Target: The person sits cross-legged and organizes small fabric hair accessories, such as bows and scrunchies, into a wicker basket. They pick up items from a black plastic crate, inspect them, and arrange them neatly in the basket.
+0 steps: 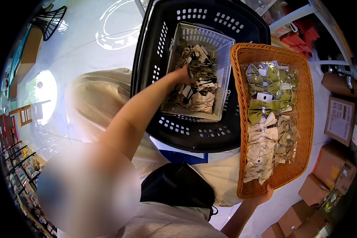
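Note:
My left hand (181, 75) reaches down into a white mesh basket (225, 79) filled with loose fabric bows (202, 63) in olive green, cream and dark tones. Its fingers dip among the bows, so their grip is hidden. My right hand (263, 196) is closed on the near end of a brown wicker basket (310, 119), held tilted beside the mesh basket. Laid in rows inside the wicker basket are green bows (263, 107) at the far end and cream bows (261, 146) nearer me, several in clear wrapping.
The mesh basket sits inside a large black plastic basket (178, 129) with slotted walls. Cardboard boxes (340, 119) line the right side, below a white shelf frame (295, 20) with red items. A wooden stool (25, 115) and racks of goods (22, 170) stand at left.

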`<state>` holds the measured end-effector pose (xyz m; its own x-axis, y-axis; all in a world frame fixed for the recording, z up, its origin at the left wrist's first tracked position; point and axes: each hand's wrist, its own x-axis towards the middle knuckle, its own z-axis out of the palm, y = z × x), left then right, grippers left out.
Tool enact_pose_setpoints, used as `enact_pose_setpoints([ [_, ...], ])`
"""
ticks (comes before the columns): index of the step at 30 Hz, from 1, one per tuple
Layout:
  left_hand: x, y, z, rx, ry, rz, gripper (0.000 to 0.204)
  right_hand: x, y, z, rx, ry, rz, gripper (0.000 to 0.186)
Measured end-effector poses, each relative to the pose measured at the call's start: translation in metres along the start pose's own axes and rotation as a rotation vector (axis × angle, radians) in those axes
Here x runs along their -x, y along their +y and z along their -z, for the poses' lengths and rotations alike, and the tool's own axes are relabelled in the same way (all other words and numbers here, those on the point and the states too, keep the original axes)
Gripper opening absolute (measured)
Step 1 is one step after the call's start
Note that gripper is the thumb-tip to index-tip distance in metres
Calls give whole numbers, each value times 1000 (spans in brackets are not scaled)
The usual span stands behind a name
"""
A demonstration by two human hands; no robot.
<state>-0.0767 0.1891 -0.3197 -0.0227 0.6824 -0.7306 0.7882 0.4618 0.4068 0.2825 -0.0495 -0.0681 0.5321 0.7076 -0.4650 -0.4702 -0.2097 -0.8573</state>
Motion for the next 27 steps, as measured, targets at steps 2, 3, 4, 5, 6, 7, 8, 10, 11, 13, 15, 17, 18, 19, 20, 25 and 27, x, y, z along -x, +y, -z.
enact_pose_setpoints([
  [2,28,14,-19,-120,-58,85,122,-4,3,4,-17,21,-62,59],
  [3,32,10,-30,-44,-93,78,131,-6,4,4,-28,30,-89,59],
  [4,34,5,-43,5,-44,38,131,-6,4,0,-27,40,-95,59],
  [5,37,-1,-54,55,7,1,132,-5,4,-7,-25,47,-103,60],
  [6,44,-2,-59,85,98,-47,124,-5,3,-11,-25,57,-107,60],
  [7,49,0,-62,141,142,-34,121,-7,3,-12,-17,74,-111,61],
  [8,52,1,-63,197,186,-19,118,-8,4,-11,-7,91,-114,61],
  [10,61,8,-57,282,296,38,108,-13,4,-13,2,106,-117,62],
  [11,58,5,-59,246,336,33,108,-15,4,-15,4,115,-114,62],
  [13,54,-5,-57,172,420,21,107,-16,6,-19,29,143,-107,62],
  [15,51,-3,-49,179,421,58,104,-16,6,-25,70,186,-98,63],
  [17,57,7,-36,192,445,68,104,-17,8,-21,38,125,-86,62],
  [18,67,14,-22,233,392,49,104,-18,9,-18,19,96,-77,61],
  [19,73,17,-12,226,430,-13,104,-20,9,-16,22,85,-70,61],
  [20,79,17,-5,219,468,-73,104,-22,9,-13,27,73,-63,61],
  [25,140,41,60,554,410,-190,85,-28,6,1,-37,-35,-73,61],
  [27,179,45,91,628,534,-231,76,-26,-1,0,-45,-92,-71,61],
])
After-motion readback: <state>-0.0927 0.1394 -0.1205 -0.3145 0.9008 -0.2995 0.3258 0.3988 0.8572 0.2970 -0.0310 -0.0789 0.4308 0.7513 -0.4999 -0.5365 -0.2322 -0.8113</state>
